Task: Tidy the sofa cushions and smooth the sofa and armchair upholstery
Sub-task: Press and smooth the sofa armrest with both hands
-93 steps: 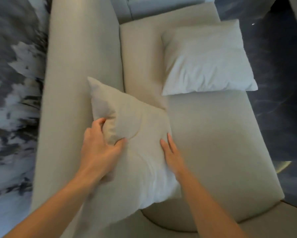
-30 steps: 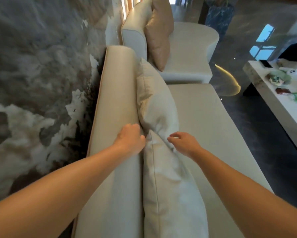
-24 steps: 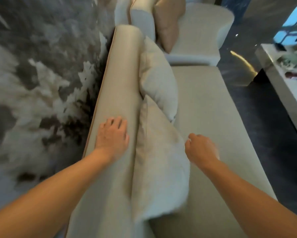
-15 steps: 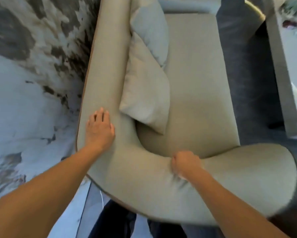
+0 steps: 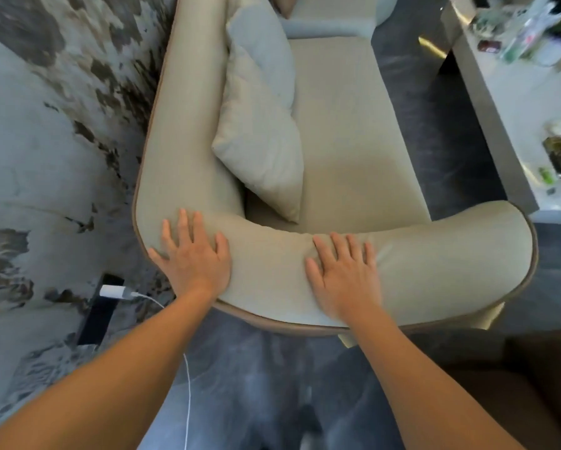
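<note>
I look down on a beige sofa (image 5: 344, 147) from behind its curved end arm (image 5: 435, 264). Two pale cushions lean against the backrest on the left: the near cushion (image 5: 259, 151) and a far cushion (image 5: 259, 50) partly behind it. My left hand (image 5: 193, 254) lies flat with fingers spread on the rounded corner of the arm. My right hand (image 5: 345, 274) lies flat on the arm's top, fingers apart, with small creases in the fabric by its fingertips. Neither hand holds anything.
A marbled wall (image 5: 51, 131) runs along the sofa's left side. A white charger plug (image 5: 113, 291) with a cable (image 5: 188, 384) sits in a wall socket by my left forearm. A low white table (image 5: 512, 76) with small items stands at the right. Dark floor (image 5: 246, 378) lies below me.
My right hand has opened from a fist to a flat palm on the arm. My left hand has slid down from the backrest to the arm's corner. The view has pulled back.
</note>
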Motion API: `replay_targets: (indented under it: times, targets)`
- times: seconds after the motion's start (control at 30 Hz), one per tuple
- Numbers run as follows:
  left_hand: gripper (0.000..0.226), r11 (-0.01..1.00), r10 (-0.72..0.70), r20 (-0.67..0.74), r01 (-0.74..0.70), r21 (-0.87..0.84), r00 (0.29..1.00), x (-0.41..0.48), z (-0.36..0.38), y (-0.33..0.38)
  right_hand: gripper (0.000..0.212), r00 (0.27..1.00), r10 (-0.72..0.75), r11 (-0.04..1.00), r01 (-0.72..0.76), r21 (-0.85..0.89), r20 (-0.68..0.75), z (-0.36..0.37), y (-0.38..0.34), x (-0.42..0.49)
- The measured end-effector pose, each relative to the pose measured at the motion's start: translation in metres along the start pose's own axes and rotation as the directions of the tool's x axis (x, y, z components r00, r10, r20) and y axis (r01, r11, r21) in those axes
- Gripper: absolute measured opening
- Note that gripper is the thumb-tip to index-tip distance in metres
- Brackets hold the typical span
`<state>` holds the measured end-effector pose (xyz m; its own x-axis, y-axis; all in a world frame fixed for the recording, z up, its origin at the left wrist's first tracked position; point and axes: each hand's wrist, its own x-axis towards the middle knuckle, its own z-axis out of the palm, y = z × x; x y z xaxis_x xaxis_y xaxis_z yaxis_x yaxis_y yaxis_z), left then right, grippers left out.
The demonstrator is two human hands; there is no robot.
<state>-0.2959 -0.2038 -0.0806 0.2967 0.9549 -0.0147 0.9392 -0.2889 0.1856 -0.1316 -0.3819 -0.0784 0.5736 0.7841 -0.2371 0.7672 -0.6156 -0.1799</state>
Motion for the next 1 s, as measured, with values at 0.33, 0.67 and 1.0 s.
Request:
replay_targets:
  times: [0.33, 0.67, 1.0]
  targets:
    - [0.053, 0.993, -0.045, -0.089, 0.034, -0.116, 0.995, -0.006, 0.006, 0.0, 0.064, 0.986, 0.09, 0.996, -0.091, -0.003, -0.138, 0.007, -0.007, -0.008]
    - [0.06, 0.921, -0.173, -0.166, 0.1, -0.377, 0.971, -0.036, 0.028, 0.003, 0.081, 0.981, -0.022, 0.998, 0.009, -0.065, -0.193, 0.02, 0.005, -0.012]
    - [0.053, 0.911, -0.191, -0.211, 0.092, -0.403, 0.959, 0.005, 0.033, 0.009, 0.075, 0.973, -0.018, 0.997, 0.002, -0.073, -0.23, 0.011, -0.01, 0.029]
